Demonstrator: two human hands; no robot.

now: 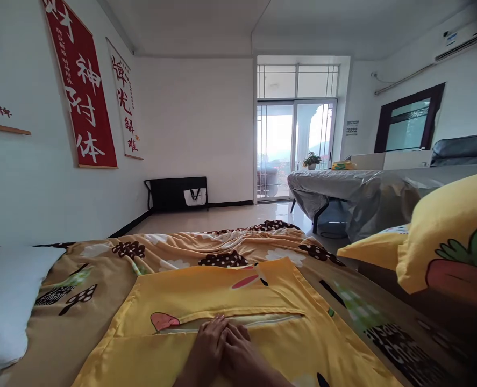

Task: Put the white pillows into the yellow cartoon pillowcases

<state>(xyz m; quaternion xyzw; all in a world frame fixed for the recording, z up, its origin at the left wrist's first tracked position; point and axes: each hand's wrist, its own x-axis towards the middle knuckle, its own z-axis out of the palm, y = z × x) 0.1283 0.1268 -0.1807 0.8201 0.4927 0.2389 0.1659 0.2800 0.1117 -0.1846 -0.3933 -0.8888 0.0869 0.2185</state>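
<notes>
A yellow pillowcase (pixel 262 293) lies spread on the patterned blanket (pixel 101 279), printed with carrot and rabbit motifs. Its long slit gapes across the middle, with a pale zip (pixel 278 319) along the edge. My left hand (pixel 209 344) and my right hand (pixel 242 346) are side by side and touching at the slit's lower edge. Both have their fingers closed on the cloth there; the fingertips are partly hidden, so whether they pinch the zip too cannot be made out.
A white pillow (pixel 8 301) lies at the left. To the right are a stuffed yellow pillow (pixel 456 231) with a carrot print and another yellow piece (pixel 377 247) beneath it. Beyond the blanket stand a plastic-covered table (pixel 335 183) and a black folded panel (pixel 169 193) by the wall.
</notes>
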